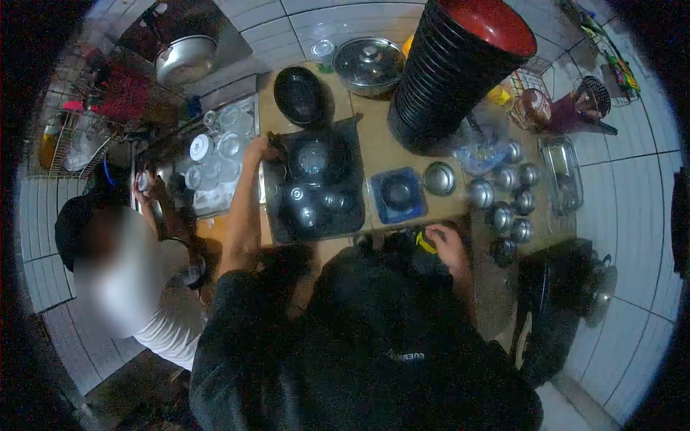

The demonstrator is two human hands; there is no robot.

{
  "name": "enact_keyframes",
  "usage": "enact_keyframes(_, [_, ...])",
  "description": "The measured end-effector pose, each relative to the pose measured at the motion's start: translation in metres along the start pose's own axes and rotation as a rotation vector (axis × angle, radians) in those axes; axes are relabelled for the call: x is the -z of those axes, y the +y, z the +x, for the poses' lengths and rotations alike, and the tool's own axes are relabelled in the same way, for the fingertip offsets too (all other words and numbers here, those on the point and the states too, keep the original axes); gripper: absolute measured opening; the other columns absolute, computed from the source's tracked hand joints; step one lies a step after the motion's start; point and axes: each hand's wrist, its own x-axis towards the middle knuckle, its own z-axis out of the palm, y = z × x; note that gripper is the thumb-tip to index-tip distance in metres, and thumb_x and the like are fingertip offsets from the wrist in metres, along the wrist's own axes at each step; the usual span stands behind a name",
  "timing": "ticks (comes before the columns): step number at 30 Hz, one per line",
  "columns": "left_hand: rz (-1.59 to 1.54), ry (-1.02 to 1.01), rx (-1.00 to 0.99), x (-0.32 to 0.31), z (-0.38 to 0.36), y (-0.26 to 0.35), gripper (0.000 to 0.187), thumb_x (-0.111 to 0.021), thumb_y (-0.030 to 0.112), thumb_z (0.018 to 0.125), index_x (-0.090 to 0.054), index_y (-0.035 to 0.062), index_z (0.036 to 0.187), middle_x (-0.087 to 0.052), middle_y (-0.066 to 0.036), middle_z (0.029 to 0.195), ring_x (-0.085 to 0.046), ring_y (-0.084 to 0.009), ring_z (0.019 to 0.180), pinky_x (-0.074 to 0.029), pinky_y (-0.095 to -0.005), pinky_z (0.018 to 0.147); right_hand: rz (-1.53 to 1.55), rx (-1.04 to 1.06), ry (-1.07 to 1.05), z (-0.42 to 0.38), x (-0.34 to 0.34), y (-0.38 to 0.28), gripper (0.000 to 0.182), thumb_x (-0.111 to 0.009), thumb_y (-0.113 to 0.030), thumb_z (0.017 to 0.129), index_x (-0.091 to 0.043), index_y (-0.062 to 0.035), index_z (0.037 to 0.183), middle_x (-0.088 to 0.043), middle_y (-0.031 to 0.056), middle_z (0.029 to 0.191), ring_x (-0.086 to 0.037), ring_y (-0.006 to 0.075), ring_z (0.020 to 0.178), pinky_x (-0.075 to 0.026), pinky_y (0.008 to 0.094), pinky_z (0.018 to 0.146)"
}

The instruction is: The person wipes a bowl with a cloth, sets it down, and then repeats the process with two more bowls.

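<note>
My left hand (pixel 266 149) reaches forward to the left edge of a black mat (pixel 287 224), its fingers closed at a dark thing (pixel 279 144) that blends into the mat; I cannot tell what it is. On the mat stand several glossy, rounded pieces, among them a larger bowl-like one (pixel 312 158). Close to my body, my right hand (pixel 448 248) is closed on a small yellow-and-dark thing (pixel 425 243). Just ahead of it sit a blue square tray (pixel 420 210) with a dark round piece (pixel 398 191) in it and a round metal tin (pixel 439 178).
A tall stack of black bowls (pixel 438 79) rises at the back. Several metal tins (pixel 503 215) and a glass dish (pixel 568 176) stand right. Behind are a black oval dish (pixel 299 96) and a lidded pan (pixel 368 66). At left, a person (pixel 169 345) works near glass jars (pixel 228 144).
</note>
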Motion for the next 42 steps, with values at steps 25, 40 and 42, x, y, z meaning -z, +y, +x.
enact_keyframes(25, [0.185, -0.069, 0.154, 0.025, -0.02, 0.043, 0.104, -0.086, 0.037, 0.057, -0.03, 0.0023, 0.137, -0.053, -0.025, 0.128, -0.056, -0.04, 0.114, -0.051, -0.0443, 0.09, 0.047, 0.018, 0.077, -0.009, -0.005, -0.011, 0.022, -0.063, -0.02, 0.09, -0.068, -0.0019, 0.102, -0.07, 0.0105, 0.092, -0.063, 0.0159, 0.085, -0.048, 0.0304, 0.08])
enact_keyframes(40, [-0.768, 0.195, -0.033, 0.072, -0.066, 0.073, 0.036, -0.071, 0.005, 0.074, -0.06, 0.0014, 0.108, -0.068, -0.016, 0.103, -0.065, -0.0308, 0.098, -0.05, -0.0392, 0.083, 0.048, 0.136, 0.065, 0.005, -0.005, 0.008, 0.026, -0.063, -0.023, 0.089, -0.068, -0.0012, 0.102, -0.069, 0.0136, 0.1, -0.063, 0.0225, 0.096, -0.046, 0.0326, 0.087])
enact_keyframes(42, [-0.429, 0.498, -0.085, 0.093, -0.088, 0.103, 0.033, -0.068, 0.002, 0.073, -0.064, 0.0049, 0.106, -0.066, -0.017, 0.097, -0.063, -0.0347, 0.09, -0.049, -0.0418, 0.08, 0.008, 0.052, 0.033, 0.003, -0.003, -0.004, 0.025, -0.063, -0.023, 0.09, -0.067, -0.0013, 0.102, -0.069, 0.012, 0.1, -0.062, 0.0208, 0.098, -0.045, 0.0322, 0.09])
